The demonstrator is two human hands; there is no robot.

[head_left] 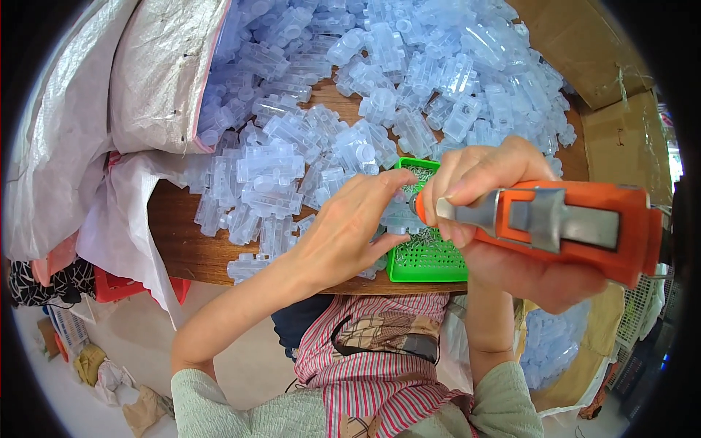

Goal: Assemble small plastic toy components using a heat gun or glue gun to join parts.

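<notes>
My right hand [504, 171] is wrapped round an orange power screwdriver [637, 233] with a grey metal lever. Its nose points left, at a small clear plastic housing [400, 216]. Thumb and fingers of my left hand [347, 226] pinch that housing from the left side. Both hands are over a bright green perforated tray [427, 276], which holds many small silver screws [432, 250]. The tool's tip and the spot where it meets the housing are partly hidden by my fingers.
Clear plastic housings [281, 171] lie heaped across the brown wooden table [175, 230]. A white woven sack [157, 80] stands at the left, cardboard [621, 139] at the right. More clear parts fill a bag [551, 343] below the table's right side.
</notes>
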